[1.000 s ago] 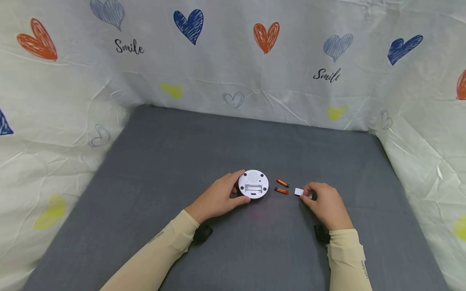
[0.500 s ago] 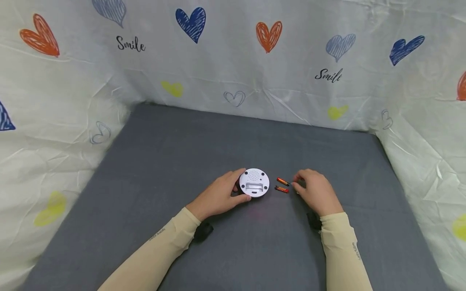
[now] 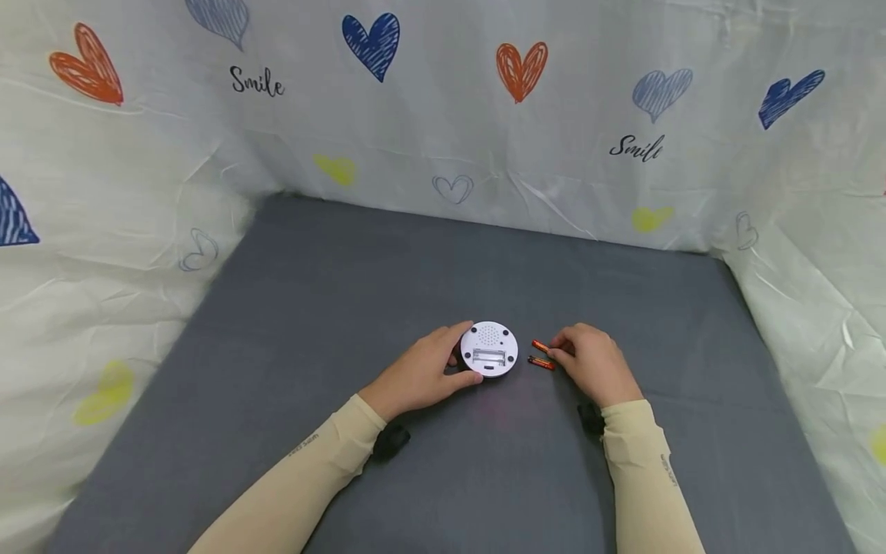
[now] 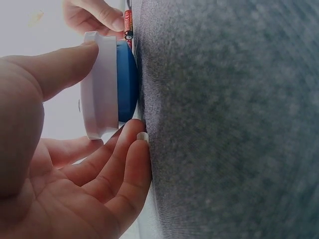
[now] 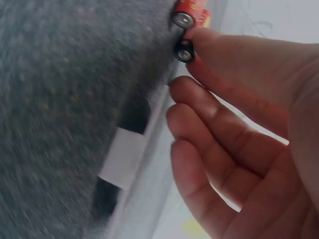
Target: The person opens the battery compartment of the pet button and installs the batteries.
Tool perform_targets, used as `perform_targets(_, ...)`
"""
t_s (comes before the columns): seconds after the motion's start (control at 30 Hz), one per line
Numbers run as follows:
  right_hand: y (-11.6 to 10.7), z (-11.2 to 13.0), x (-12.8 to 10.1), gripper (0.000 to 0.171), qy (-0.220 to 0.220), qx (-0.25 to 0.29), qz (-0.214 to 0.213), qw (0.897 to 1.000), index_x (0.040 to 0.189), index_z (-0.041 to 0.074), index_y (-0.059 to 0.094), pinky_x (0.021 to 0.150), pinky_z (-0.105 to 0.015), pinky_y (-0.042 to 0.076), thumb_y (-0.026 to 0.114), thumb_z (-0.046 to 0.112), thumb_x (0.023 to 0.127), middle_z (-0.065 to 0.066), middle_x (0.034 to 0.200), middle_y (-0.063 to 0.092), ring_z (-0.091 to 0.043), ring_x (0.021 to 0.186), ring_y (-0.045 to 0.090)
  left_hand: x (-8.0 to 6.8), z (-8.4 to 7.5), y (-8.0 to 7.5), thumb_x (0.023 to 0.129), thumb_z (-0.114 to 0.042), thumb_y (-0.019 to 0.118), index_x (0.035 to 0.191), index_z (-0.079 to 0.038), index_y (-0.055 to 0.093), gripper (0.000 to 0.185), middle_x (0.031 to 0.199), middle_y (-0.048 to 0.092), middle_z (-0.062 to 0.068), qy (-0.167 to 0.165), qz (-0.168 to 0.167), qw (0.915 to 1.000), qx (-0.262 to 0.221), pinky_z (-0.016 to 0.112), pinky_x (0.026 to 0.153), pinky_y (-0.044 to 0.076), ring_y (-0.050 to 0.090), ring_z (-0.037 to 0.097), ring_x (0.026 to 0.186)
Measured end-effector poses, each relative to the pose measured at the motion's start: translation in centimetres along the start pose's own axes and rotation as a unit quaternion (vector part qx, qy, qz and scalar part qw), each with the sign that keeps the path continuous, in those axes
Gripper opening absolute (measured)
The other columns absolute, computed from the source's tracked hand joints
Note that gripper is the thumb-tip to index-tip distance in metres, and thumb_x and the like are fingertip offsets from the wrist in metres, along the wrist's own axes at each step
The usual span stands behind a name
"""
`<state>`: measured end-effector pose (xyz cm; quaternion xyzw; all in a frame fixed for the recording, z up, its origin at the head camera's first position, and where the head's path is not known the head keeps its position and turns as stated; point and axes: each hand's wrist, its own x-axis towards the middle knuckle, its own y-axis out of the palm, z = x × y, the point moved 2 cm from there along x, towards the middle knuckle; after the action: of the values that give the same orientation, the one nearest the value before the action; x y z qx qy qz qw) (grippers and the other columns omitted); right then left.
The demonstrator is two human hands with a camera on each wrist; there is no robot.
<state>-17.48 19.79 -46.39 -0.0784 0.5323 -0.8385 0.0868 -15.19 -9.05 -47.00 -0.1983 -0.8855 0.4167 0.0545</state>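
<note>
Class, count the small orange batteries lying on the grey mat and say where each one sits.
2. The far battery and the near battery lie side by side between the round white device and the right hand, whose fingertips reach them. More may be hidden.

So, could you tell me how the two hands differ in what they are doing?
The left hand grips the round white device by its rim; the right hand touches the orange batteries with its fingertips. The left hand's fingers curl round, the right hand's look straighter. Both rest on the grey mat.

white cover piece (image 5: 122,158) blurred in right wrist view, hidden under right hand (image 3: 588,362) in head view, at 3 o'clock of batteries (image 3: 541,355)
</note>
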Motion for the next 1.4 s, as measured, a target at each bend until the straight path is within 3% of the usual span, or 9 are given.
perform_targets(0.23,0.1,0.2,-0.4,0.007,-0.013,-0.016,-0.004,1.0,0.097,0.011,0.08,0.075,-0.044,0.056,0.085,0.016,0.095,-0.005,0.091,0.071,-0.02,0.08,0.065,-0.9,-0.6,0.2,0.096,-0.046,0.082,0.167,-0.019,0.042,0.086,0.131,0.066,0.003,-0.013,0.003,0.9999,0.004,0.034,0.092,0.056,0.065,0.012,0.105)
perform_targets(0.4,-0.3,0.8,-1.1,0.007,-0.034,0.019,-0.021,0.999,0.102,0.013,0.081,0.078,-0.042,0.056,0.083,0.017,0.097,-0.003,0.096,0.073,-0.019,0.083,0.066,-1.4,-1.1,0.4,0.097,-0.046,0.082,0.167,-0.019,0.041,0.086,0.139,0.065,0.005,-0.017,-0.001,0.9999,0.0,0.035,0.094,0.057,0.067,0.013,0.108)
perform_targets(0.67,-0.2,3.7,-2.1,0.009,-0.086,0.053,-0.061,0.993,0.104,0.016,0.081,0.085,-0.044,0.059,0.085,0.018,0.096,0.001,0.099,0.074,-0.021,0.093,0.072,-1.7,-0.4,0.6,0.098,-0.048,0.081,0.168,-0.019,0.04,0.086,0.141,0.065,0.005,0.002,-0.002,1.0,0.009,0.036,0.093,0.057,0.068,0.014,0.109)
perform_targets(0.83,0.5,5.6,-2.5,0.008,-0.133,0.038,-0.075,0.988,0.102,0.018,0.08,0.084,-0.04,0.059,0.085,0.019,0.095,0.003,0.099,0.074,-0.017,0.094,0.07,-1.8,0.1,0.7,0.098,-0.047,0.08,0.168,-0.017,0.04,0.086,0.143,0.065,0.007,0.015,-0.006,0.9998,0.011,0.036,0.094,0.058,0.069,0.015,0.11)
perform_targets(1.17,1.7,7.1,-2.5,0.008,-0.16,-0.005,-0.077,0.984,0.098,0.015,0.08,0.078,-0.037,0.057,0.086,0.017,0.094,0.002,0.094,0.071,-0.016,0.09,0.066,-1.8,0.3,0.9,0.099,-0.048,0.079,0.168,-0.015,0.039,0.087,0.142,0.065,0.008,0.03,-0.01,0.9992,0.023,0.035,0.092,0.058,0.067,0.015,0.109)
perform_targets(1.4,2.3,7.7,-2.4,0.01,-0.171,-0.007,-0.08,0.982,0.098,0.015,0.079,0.078,-0.037,0.057,0.088,0.017,0.093,0.002,0.093,0.07,-0.016,0.09,0.065,-1.8,0.1,0.9,0.1,-0.047,0.078,0.168,-0.013,0.038,0.086,0.141,0.065,0.009,0.035,-0.008,0.9992,0.02,0.035,0.093,0.057,0.067,0.016,0.11)
